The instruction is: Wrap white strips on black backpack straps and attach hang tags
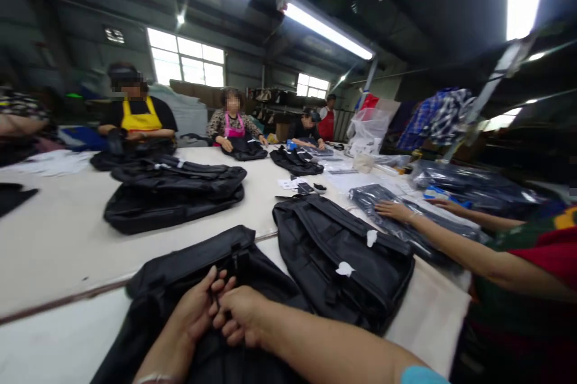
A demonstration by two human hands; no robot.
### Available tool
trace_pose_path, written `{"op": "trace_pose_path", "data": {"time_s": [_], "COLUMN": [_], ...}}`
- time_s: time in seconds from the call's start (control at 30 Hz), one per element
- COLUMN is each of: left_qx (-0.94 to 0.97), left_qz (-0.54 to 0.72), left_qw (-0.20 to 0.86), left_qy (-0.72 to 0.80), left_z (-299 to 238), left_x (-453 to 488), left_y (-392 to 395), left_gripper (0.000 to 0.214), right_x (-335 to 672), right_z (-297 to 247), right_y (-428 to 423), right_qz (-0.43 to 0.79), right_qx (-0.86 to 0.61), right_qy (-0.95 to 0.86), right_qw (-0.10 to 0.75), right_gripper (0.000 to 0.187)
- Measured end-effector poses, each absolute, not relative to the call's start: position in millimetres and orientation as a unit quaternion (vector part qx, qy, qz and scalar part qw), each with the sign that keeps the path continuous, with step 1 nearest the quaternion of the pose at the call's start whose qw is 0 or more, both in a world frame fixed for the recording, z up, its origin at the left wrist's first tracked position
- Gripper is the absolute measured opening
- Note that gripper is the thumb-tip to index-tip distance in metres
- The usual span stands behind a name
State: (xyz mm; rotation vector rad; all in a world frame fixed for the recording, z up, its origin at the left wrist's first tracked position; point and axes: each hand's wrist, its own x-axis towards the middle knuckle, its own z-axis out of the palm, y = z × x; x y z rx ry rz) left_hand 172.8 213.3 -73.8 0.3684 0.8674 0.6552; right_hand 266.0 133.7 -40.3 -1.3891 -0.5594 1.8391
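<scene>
A black bag (193,264) lies on the table right in front of me, its flap towards the far side. Over its middle, my left hand (201,309) is closed, with thumb and fingertips pinching a thin black strap of the bag. My right hand (243,315) meets it, fingers curled in on the same strap. The strap's ends are hidden by my fingers and the dark fabric. Just beyond my hands a dark buckle (241,259) hangs from the flap. To the right lies a black backpack (333,252) with its shoulder straps up and white wrapping on them.
Another black bag (175,195) lies across the table (58,240). At my right, a co-worker's hand (394,211) rests on a plastic-wrapped bag (374,198). Small white cards (288,184) lie mid-table. Several people work along the far side.
</scene>
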Motion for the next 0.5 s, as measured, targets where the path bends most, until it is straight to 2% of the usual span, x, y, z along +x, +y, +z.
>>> {"op": "trace_pose_path", "data": {"time_s": [0.1,0.33,0.5], "left_qx": [0.155,0.134,0.120], "left_qz": [0.316,0.307,0.312], "left_qw": [0.856,0.864,0.869], "left_qy": [0.378,0.377,0.366], "left_z": [-83,-74,-70], "left_x": [169,170,170], "left_y": [214,205,208], "left_gripper": [0.017,0.015,0.016], "right_x": [252,233,226], "right_z": [-40,-29,-23], "right_y": [124,96,73], "right_qz": [0.706,0.634,0.607], "right_qx": [-0.548,-0.573,-0.586], "right_qy": [-0.224,-0.215,-0.266], "right_qw": [0.389,0.473,0.467], "right_gripper": [0.004,0.019,0.032]}}
